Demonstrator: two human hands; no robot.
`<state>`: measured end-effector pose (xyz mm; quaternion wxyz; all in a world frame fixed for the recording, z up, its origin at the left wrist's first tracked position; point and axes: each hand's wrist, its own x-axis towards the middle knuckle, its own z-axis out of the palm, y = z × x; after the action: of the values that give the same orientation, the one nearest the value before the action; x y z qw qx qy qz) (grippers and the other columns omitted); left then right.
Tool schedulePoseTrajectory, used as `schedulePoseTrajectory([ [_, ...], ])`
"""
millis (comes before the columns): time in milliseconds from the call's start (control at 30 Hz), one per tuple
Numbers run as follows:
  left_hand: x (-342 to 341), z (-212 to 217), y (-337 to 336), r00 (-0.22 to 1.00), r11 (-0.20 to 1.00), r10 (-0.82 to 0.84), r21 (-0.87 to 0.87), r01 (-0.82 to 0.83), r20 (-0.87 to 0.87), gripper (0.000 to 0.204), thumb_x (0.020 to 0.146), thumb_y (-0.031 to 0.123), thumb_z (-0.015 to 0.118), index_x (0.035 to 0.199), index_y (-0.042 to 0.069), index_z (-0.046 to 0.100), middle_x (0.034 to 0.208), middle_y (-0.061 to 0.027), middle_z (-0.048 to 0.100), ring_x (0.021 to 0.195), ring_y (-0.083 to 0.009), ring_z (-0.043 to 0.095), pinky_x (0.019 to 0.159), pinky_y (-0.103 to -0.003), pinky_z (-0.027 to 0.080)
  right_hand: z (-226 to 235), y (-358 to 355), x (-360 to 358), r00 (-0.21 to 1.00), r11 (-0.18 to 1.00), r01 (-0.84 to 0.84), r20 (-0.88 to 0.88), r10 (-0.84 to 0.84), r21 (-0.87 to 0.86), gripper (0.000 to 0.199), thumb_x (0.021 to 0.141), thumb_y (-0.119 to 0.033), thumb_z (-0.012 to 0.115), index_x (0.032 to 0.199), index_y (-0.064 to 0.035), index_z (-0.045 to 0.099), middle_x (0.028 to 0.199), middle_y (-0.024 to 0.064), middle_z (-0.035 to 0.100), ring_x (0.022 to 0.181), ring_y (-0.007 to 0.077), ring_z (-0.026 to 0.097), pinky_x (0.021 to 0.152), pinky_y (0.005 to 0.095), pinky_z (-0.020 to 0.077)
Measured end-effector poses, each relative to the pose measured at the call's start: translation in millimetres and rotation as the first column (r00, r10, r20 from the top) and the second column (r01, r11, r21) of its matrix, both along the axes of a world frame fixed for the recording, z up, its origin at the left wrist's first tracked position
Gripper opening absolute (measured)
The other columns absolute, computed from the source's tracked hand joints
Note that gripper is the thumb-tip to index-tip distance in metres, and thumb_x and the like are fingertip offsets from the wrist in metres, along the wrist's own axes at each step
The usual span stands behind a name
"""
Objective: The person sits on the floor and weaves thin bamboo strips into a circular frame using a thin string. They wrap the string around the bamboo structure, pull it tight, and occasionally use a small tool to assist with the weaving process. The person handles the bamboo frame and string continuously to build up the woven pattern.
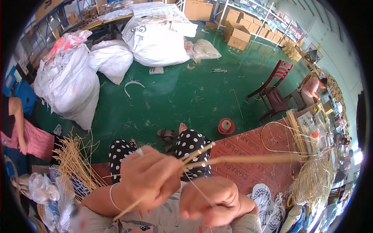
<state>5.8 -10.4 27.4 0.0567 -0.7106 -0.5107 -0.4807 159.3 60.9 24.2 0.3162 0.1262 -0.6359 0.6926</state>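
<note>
My left hand [149,174] is closed around a few thin tan cane sticks [199,152] in front of my lap. One long stick [256,159] reaches out to the right, blurred toward its far end. A thin end pokes out below the same hand, beside the bracelet on my wrist. From where the sticks meet, a thin pale thread [195,185] runs down to my right hand [211,199]. That hand is a fist, slightly smeared by motion, and its fingers are curled over the thread.
At left lies a bundle of cane sticks [77,163]; more cane [311,182] hangs over the red board [248,155] at right. A red tub [226,126] and a dark chair [276,93] stand beyond. White sacks [159,42] sit ahead. Other people work at both sides.
</note>
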Motion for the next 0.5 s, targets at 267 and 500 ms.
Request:
schedulePoseTrajectory([
  [267, 14, 21, -22, 0.998, 0.994, -0.05, 0.103, 0.047, 0.026, 0.021, 0.056, 0.006, 0.063, 0.076, 0.003, 0.059, 0.06, -0.0055, 0.055, 0.049, -0.0166, 0.052, 0.045, -0.024, 0.043, 11, -1, 3, 0.809, 0.808, -0.583, -0.149, 0.569, -0.081, 0.014, 0.069, -0.01, 0.065, 0.076, -0.0012, 0.056, 0.071, 0.0095, 0.056, 0.057, 0.0205, 0.055, 0.045, 0.0298, 0.0422],
  [500, 8, 19, -21, 0.989, 0.962, -0.129, 0.231, 0.144, -0.078, 0.019, 0.058, 0.011, 0.066, 0.073, 0.002, 0.058, 0.06, -0.0067, 0.055, 0.048, -0.0167, 0.052, 0.041, -0.023, 0.042, 21, -9, 18, 0.87, 0.579, 0.478, -0.264, -0.417, 0.66, 0.017, 0.073, -0.014, 0.065, 0.083, -0.0026, 0.058, 0.077, 0.0114, 0.058, 0.061, 0.0198, 0.057, 0.045, 0.0285, 0.0432],
])
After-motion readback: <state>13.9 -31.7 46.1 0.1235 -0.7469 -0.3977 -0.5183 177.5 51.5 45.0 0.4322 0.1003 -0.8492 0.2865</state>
